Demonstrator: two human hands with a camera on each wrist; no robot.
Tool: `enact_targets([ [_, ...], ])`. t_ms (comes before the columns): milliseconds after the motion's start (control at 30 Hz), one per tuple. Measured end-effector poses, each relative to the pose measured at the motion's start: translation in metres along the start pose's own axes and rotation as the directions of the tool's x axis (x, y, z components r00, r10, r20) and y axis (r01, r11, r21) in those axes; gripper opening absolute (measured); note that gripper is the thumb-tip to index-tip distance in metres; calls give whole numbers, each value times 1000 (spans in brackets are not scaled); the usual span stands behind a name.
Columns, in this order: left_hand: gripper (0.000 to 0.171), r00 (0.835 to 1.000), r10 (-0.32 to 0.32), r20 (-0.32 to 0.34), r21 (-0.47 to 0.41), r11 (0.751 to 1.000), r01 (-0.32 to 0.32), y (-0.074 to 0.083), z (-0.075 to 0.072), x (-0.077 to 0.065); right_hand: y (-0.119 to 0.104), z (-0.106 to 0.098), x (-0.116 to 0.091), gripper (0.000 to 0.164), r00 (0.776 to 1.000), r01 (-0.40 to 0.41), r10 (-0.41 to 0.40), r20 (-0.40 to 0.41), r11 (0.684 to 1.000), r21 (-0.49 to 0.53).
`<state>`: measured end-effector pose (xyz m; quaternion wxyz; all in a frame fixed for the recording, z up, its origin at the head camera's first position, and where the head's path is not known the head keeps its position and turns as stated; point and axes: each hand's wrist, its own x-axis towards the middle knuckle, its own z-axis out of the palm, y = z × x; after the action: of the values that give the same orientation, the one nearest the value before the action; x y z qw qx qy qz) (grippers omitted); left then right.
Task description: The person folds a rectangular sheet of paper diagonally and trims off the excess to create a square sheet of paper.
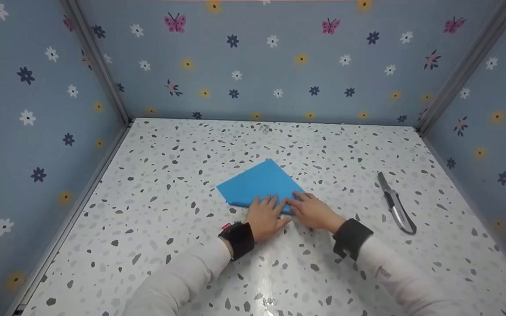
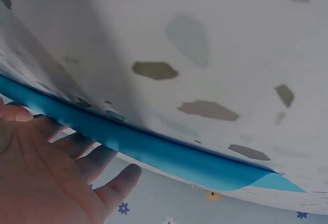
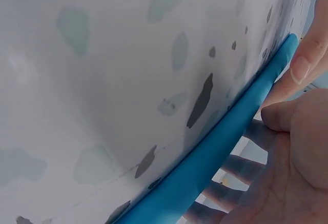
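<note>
A folded sheet of blue paper (image 1: 259, 180) lies on the speckled table, one corner pointing to the back. Along its near side runs a folded edge, which looks rounded in the left wrist view. My left hand (image 1: 266, 219) rests on that near edge with fingers spread and fairly straight. Beside it, my right hand (image 1: 314, 212) presses the right part of the same edge, fingers extended. The two hands almost meet at the fingertips. In the right wrist view the blue fold (image 3: 205, 157) passes under the fingers of the right hand (image 3: 277, 167).
A utility knife (image 1: 395, 204) with a grey and black handle lies on the table (image 1: 169, 175) to the right of the right forearm. Flower-patterned panels (image 1: 275, 61) stand at the back and both sides. Black bands (image 1: 353, 238) circle both wrists.
</note>
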<state>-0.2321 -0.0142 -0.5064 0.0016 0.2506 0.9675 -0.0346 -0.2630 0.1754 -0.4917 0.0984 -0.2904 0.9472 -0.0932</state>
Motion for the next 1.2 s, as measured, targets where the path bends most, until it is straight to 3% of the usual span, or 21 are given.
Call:
enact_targets([
  [267, 72, 1000, 8, -6, -16, 1000, -8, 7, 12, -7, 0, -1, 0, 45, 1000, -15, 15, 2, 1000, -5],
  [667, 74, 997, 65, 48, -165, 985, -56, -2, 10, -14, -1, 0, 1, 45, 999, -35, 34, 19, 999, 22],
  [967, 75, 996, 76, 55, -152, 986, -67, -3, 12, -16, 0, 1, 1, 45, 1000, -22, 22, 13, 1000, -14],
  [1200, 78, 994, 77, 82, -172, 983, -62, -3, 9, -16, -1, -2, -1, 48, 998, -18, 20, 68, 999, -36],
])
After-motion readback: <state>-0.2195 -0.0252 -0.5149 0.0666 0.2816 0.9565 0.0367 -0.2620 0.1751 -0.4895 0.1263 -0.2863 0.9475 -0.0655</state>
